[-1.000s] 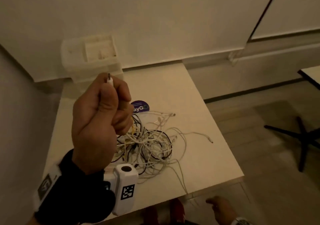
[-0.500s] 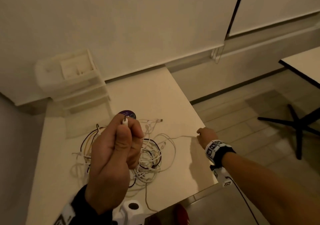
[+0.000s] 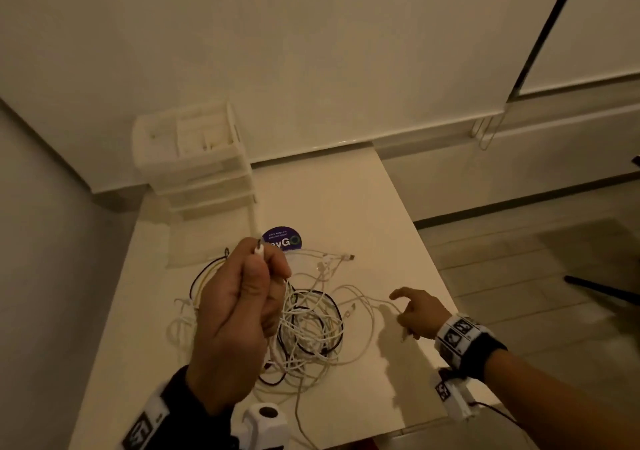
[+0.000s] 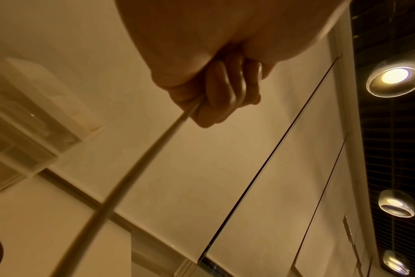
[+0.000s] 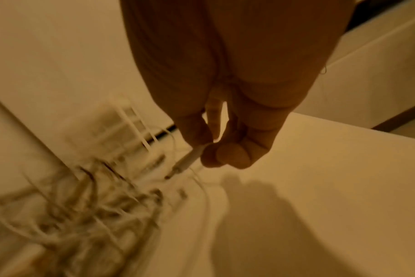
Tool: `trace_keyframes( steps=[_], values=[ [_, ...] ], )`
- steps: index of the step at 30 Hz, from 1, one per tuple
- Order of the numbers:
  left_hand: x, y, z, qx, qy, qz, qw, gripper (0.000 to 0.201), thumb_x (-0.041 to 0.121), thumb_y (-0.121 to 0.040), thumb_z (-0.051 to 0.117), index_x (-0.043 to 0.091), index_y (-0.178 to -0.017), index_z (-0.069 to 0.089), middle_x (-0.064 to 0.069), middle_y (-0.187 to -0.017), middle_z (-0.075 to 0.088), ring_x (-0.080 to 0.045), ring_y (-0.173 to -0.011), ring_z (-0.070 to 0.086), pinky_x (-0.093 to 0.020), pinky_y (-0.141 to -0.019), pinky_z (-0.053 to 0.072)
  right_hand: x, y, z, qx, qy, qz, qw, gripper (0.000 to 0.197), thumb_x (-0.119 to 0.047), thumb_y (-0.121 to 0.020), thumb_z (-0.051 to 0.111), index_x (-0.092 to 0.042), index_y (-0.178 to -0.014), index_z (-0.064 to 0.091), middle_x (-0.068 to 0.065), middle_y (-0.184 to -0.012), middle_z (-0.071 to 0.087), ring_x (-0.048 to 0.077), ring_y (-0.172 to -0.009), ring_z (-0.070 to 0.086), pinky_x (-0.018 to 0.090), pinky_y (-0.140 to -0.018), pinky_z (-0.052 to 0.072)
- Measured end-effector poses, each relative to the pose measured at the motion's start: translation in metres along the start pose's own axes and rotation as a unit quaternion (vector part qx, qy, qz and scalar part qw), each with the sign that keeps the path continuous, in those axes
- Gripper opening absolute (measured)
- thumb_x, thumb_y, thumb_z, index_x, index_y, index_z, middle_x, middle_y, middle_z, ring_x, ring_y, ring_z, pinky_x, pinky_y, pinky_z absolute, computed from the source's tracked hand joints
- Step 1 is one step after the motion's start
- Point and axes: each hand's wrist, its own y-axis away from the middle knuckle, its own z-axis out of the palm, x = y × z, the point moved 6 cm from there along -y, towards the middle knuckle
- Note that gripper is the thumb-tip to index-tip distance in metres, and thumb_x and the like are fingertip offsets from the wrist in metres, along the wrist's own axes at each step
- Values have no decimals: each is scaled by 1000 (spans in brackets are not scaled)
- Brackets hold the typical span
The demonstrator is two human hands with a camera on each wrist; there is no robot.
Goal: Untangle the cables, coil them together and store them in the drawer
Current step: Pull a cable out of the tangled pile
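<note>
Presently the left hand is raised above the white rectangular table, fingers curled tight into a fist around one white cable; the cable's small white plug tip stands up out of the top of the fist, and the wrist view shows the cord running taut down from the fingers. The right hand is low over the table's right side, pinching the plug end of a thin white lead between thumb and fingertips (the remaining fingers are curled loosely under). From that pinch the lead trails across the tabletop toward the tangled heap of white, black and yellow cables, which lies on the table between the two hands, partly hidden behind the left fist. A loose white connector rests at the heap's far edge. Beyond the heap, a round purple sticker is on the tabletop. The translucent white plastic drawer unit stands at the table's far left corner against the wall, well apart from the heap; whether its drawers are open cannot be told.
</note>
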Motion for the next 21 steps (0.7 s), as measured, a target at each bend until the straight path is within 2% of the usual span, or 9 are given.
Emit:
trace_keyframes(
  steps=[3, 7, 10, 11, 13, 15, 17, 19, 21],
  values=[
    [-4, -11, -2, 12, -22, 13, 1000, 37, 41, -101, 34, 14, -85, 54, 0, -53, 25, -14, -44, 15, -24, -41, 15, -38, 37, -19, -26, -151, -48, 987, 14, 1, -87, 59, -2, -88, 72, 14, -69, 68, 20, -54, 64, 39, -64, 57],
    [-7, -22, 1, 0, -21, 21, 1000, 34, 33, -100, 31, 12, -91, 57, 0, -55, 26, -13, -44, 16, -28, -41, 13, -95, 83, -45, -104, -331, -109, 932, 24, 4, -97, 45, 9, -101, 68, 24, -87, 67, 35, -77, 67, 38, -67, 57],
    [-9, -29, -1, -20, -15, 22, 999, 35, 39, -100, 35, 13, -98, 58, 0, -57, 28, -12, -45, 17, -26, -43, 15, -141, 110, -61, -161, -362, -194, 897, 31, 10, -94, 41, 5, -107, 69, 24, -98, 69, 38, -88, 68, 37, -71, 57],
    [-9, -31, -4, -25, -22, 22, 999, 35, 42, -97, 38, 14, -99, 58, -2, -58, 27, -14, -45, 18, -27, -44, 16, -157, 118, -66, -146, -334, -235, 901, 27, 6, -93, 47, 2, -106, 71, 21, -96, 71, 33, -87, 69, 35, -71, 56],
    [-5, -35, -9, -30, -52, 31, 998, 32, 45, -94, 45, 17, -99, 59, -4, -58, 30, -14, -47, 23, -28, -46, 21, -189, 132, -74, -47, -225, -329, 916, 19, -11, -90, 58, -7, -99, 74, 11, -88, 73, 17, -80, 69, 27, -69, 54],
    [-3, -38, -14, -29, -97, 39, 994, 28, 46, -91, 51, 21, -98, 61, -13, -61, 41, -13, -49, 31, -29, -48, 28, -221, 146, -74, 45, -149, -414, 897, 17, -27, -92, 61, -18, -94, 75, 5, -86, 70, 13, -78, 65, 23, -66, 51],
    [-4, -40, -18, -24, -117, 37, 992, 26, 47, -89, 57, 24, -99, 62, -29, -70, 50, -29, -53, 43, -38, -51, 43, -246, 153, -65, 93, -145, -459, 872, 18, -39, -92, 57, -32, -89, 73, -4, -85, 65, 14, -80, 61, 26, -65, 50],
    [-7, -42, -25, 6, -133, 33, 991, 26, 48, -87, 62, 24, -99, 62, -32, -71, 50, -44, -65, 54, -57, -64, 51, -263, 154, -54, 114, -155, -466, 864, 24, -39, -96, 52, -24, -86, 68, -8, -79, 65, 10, -75, 62, 26, -67, 52],
    [-6, -45, -36, 64, -176, 34, 982, 23, 46, -86, 64, 24, -94, 62, -22, -64, 49, -40, -62, 52, -57, -61, 50, -277, 156, -40, 109, -156, -457, 869, 31, -39, -94, 46, -16, -84, 65, 1, -72, 66, 13, -65, 65, 36, -67, 56]
  ],
)
